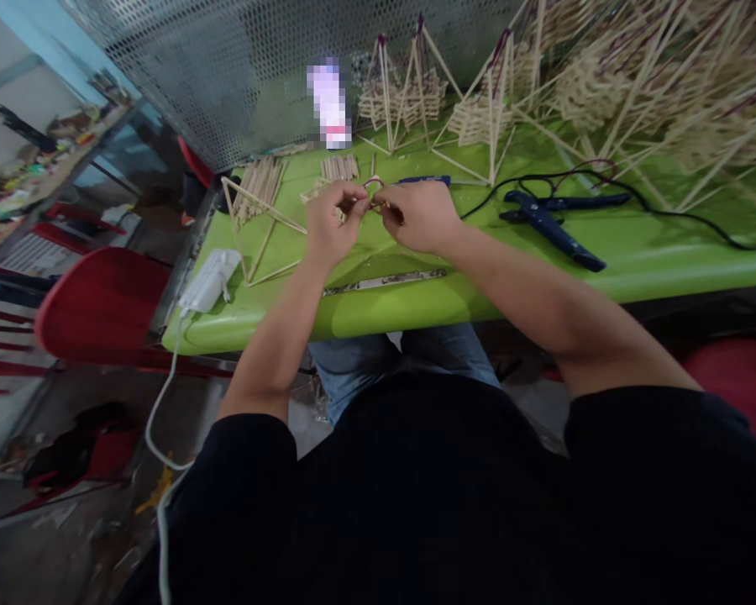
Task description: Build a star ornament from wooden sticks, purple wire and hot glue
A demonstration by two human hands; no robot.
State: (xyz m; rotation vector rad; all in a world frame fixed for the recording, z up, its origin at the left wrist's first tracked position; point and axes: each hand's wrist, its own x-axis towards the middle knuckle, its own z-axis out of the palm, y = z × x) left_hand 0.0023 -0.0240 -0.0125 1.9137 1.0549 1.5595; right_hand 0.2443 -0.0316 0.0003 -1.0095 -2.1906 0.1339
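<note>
Above the green table (277,311), my left hand (333,220) and my right hand (419,216) meet with fingertips pinched close together. A thin dark red cord (373,181) shows at the fingertips, its ends hidden by the fingers. Both hands appear closed on it. Just left of my left hand stands a triangular frame of thin wooden sticks (261,245). Bundles of short sticks (261,189) lie behind it, with another small bundle (339,167) behind my hands. A flat strip (384,282) lies near the front edge.
Dark blue pliers (558,223) and a black cable (674,217) lie to the right. Several woven stick structures (387,101) stand at the back and right. A blurred lit phone (331,105) leans against the mesh panel (239,76). A white adapter (211,280) sits at the left corner.
</note>
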